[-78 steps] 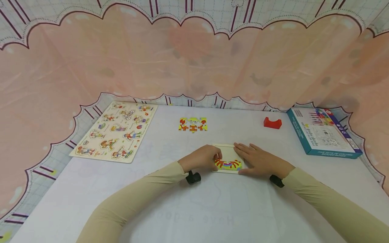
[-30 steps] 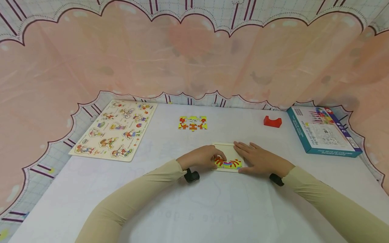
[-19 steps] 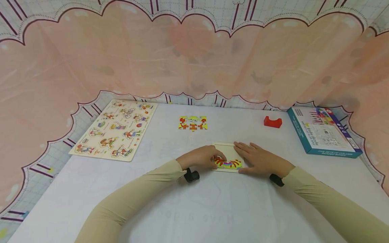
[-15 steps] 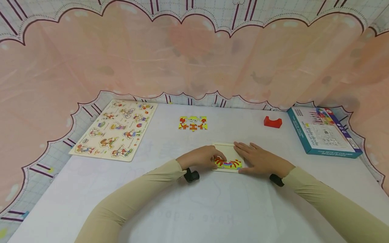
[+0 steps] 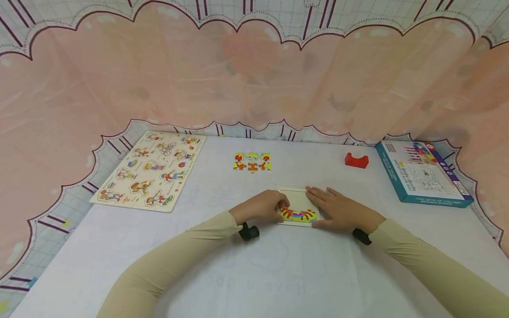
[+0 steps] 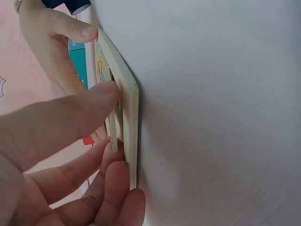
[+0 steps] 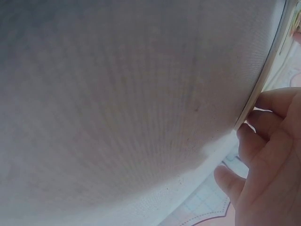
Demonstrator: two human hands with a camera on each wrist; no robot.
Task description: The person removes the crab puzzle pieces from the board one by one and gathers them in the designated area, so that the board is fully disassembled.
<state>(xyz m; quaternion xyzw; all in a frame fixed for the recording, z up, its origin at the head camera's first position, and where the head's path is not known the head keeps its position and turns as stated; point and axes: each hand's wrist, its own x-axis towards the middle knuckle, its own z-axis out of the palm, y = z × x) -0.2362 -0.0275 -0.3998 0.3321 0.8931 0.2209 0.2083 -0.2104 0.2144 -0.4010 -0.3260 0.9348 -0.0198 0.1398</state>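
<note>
A small puzzle tray [image 5: 298,196] with a pale wooden rim lies in front of me, with bright yellow and red puzzle pieces [image 5: 302,216] along its near side. At its left side my left hand [image 5: 267,206] pinches a thin puzzle piece [image 6: 113,127] between thumb and fingers; in the left wrist view the piece stands slightly off the tray's rim. My right hand [image 5: 342,211] rests along the tray's right side with fingers extended, thumb at the near corner. Its fingertips [image 7: 263,101] touch the tray edge in the right wrist view.
Several more joined puzzle pieces [image 5: 252,162] lie beyond the tray. A wooden board with cartoon figures [image 5: 149,170] is at left. A red notched block [image 5: 356,160] and a teal-edged box [image 5: 425,174] sit at right on the white table cover [image 5: 238,274].
The left index finger, which reached over the near row of pieces, has drawn back left to the tray's edge. The right hand has stayed in place.
</note>
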